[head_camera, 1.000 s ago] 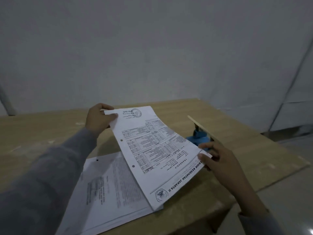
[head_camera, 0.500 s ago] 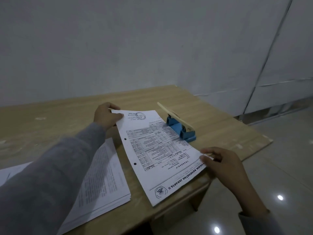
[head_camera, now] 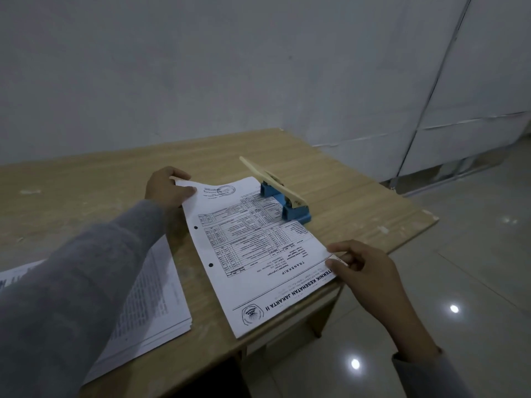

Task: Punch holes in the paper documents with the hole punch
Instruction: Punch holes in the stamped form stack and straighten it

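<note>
Document [head_camera: 253,248] between both hands, far edge inside hole punch [head_camera: 283,196].

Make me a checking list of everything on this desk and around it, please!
Surface: wooden desk, pale scuff marks, chipped at the far right corner.
Job's things: transcript sheet with two holes along its left edge, its right edge at the blue hole punch, whose cream lever is raised; paper stack lying at the near left.
Clutter: nothing seen.
Hands: left hand pinches the sheet's far corner; right hand pinches its near right corner.
Cables: nothing seen.
Surroundings: plain white wall behind; glossy tiled floor reflecting lights at right.
</note>
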